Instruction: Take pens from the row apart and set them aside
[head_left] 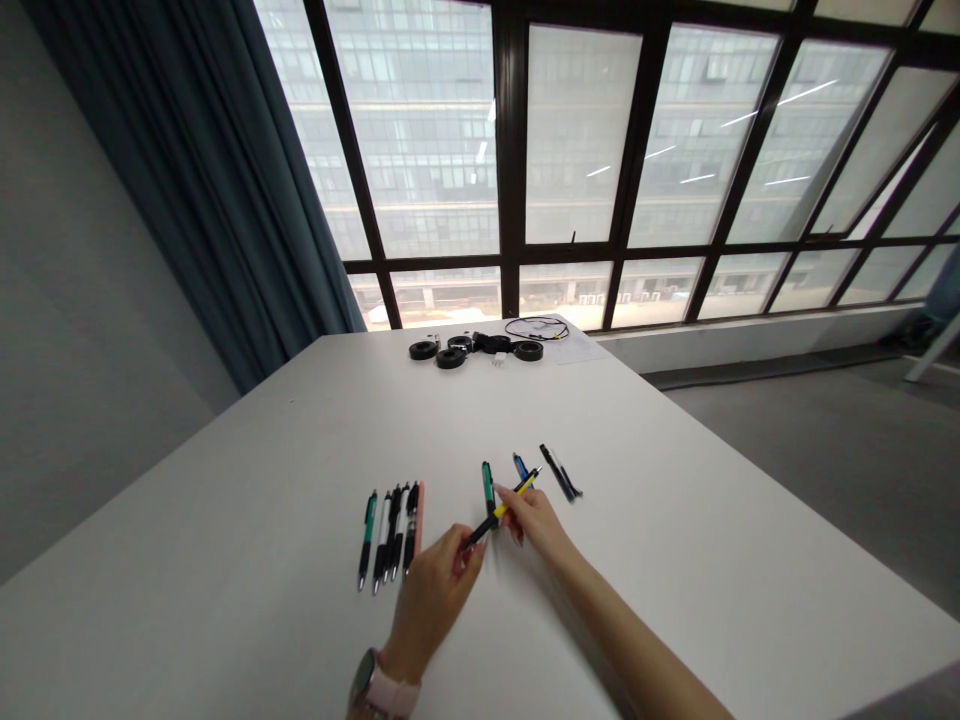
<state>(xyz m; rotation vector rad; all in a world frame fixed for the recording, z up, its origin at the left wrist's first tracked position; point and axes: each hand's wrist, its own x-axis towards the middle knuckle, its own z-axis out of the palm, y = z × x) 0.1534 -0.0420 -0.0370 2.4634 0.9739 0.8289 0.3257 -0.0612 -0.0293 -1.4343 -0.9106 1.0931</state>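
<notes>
A yellow and black pen (502,510) is held slantwise above the white table, between both hands. My left hand (442,575) pinches its black lower end, and my right hand (531,517) grips it around the yellow middle. Beneath and behind it lies a green and black pen (487,483), partly covered. A blue pen (519,463) rests just beyond my right fingers, mostly hidden. Left of my hands, several pens stand in a side-by-side row: a green one (367,540) at the outer edge, black and white ones (388,535), and a pink one (420,515) partly behind my left hand.
Two dark slim pens (559,473) lie right of the blue one. At the table's (300,470) far end are several black tape-like rolls (451,358), a coiled black cable (536,328) and a paper sheet (577,348). Windows and a blue curtain (225,180) stand behind.
</notes>
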